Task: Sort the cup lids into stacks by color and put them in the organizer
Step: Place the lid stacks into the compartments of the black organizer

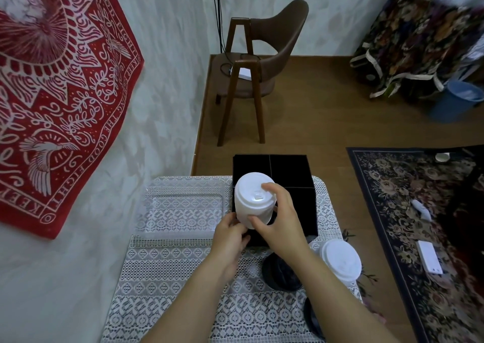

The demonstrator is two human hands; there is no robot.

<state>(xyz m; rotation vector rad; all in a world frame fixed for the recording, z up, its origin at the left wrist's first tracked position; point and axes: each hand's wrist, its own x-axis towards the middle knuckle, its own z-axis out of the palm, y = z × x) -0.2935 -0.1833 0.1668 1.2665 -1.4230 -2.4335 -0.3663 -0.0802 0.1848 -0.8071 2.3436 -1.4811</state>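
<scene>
Head view: black lids (280, 272) and a spare stack (340, 261) sit by the tabletop's right edge. Beyond, left hand (230, 238) and right hand (282, 217) clasp the white stack (252, 201), steadying it over the organizer (288, 157) at the far edge, seemingly ready for lowering.

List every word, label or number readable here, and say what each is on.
"THE GOOD FIGHT", after "KEEP" and a creased word: right border of the red wall hanging.
"GOOD FIGHT": same border, higher up.
"KEE": bottom border, cut off.
Raised marks on top of the white lid stack: too small to read.
No other readable text.
</scene>
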